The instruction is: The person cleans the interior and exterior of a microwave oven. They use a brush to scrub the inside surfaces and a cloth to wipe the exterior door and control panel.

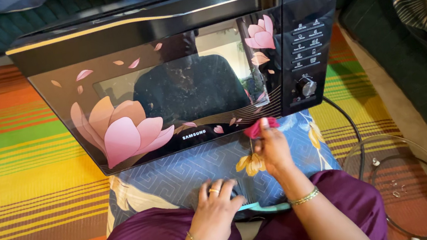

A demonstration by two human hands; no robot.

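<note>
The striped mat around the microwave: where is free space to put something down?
The striped mat left of the microwave is bare up to the cushion. A narrow strip lies between the microwave and the dark bedding. At right the cable and glass plate crowd it. The left hand and right hand, with a pink cloth, fill the cushion.

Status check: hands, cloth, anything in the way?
Right hand pinches pink cloth at microwave door's lower edge. Left hand rests on blue cushion. Glass plate lies apart on the rug, nothing blocking.
</note>
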